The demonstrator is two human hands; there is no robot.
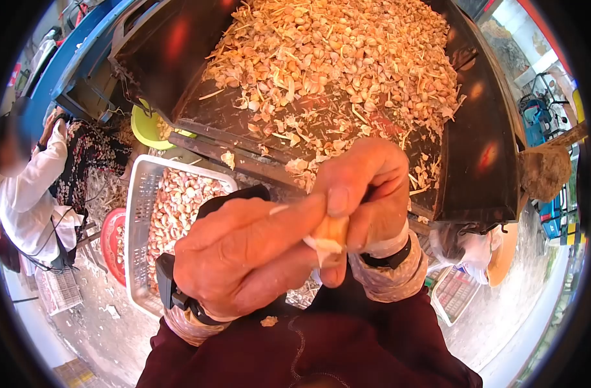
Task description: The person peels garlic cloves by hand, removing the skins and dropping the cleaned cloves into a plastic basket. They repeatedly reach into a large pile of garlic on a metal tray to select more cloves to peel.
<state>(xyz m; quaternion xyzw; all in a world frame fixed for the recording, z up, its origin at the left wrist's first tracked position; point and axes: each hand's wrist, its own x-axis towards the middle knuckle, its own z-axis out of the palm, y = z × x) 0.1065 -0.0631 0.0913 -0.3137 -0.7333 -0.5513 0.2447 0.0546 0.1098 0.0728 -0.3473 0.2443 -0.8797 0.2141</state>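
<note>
While a co-worker (30, 184) in a white top sits at the far left, a red basin (112, 247) stands just beside a white basket (136, 226) full of garlic. Near that basket, your left hand (243, 249) pinches one side of a garlic clove (331, 234), which is in front of you, above your lap. Beyond it, loose cloves (347, 55) lie heaped on a dark table (195, 107). Your right hand (366, 187) pinches the clove's other side, thumb and fingers bent. Farther right sits a pale crate (460, 294).
</note>
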